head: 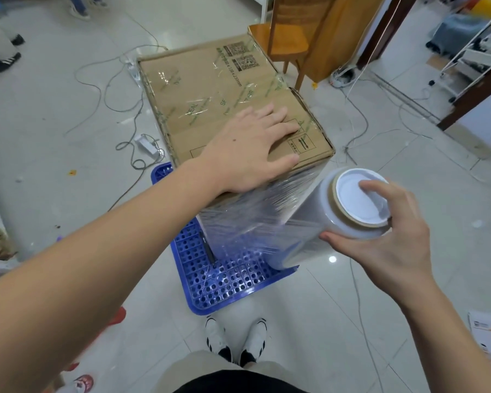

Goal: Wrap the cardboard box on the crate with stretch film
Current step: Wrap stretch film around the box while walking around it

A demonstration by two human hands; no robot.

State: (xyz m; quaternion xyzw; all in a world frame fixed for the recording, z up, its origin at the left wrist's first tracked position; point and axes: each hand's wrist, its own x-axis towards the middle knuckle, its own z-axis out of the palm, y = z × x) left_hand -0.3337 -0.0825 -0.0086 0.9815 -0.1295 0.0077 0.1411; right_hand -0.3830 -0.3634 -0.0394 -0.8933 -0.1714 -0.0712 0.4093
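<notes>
brown taped cardboard box (210,89) is stood on blue perforated plastic crate (227,282) at 12 o'clock | box top is pressed by flat, spread left hand (250,148) | clear stretch-film roll (335,214) at 3 o'clock is gripped by curled right hand (386,231), film drawn onto box's near side

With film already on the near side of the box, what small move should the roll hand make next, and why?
Probably carry the stretch film roll around the box's right corner. The right hand grips the roll's end, film already covers the near side of the cardboard box, and the left hand presses flat on top, steadying it on the blue crate. The right side looks bare.
</notes>
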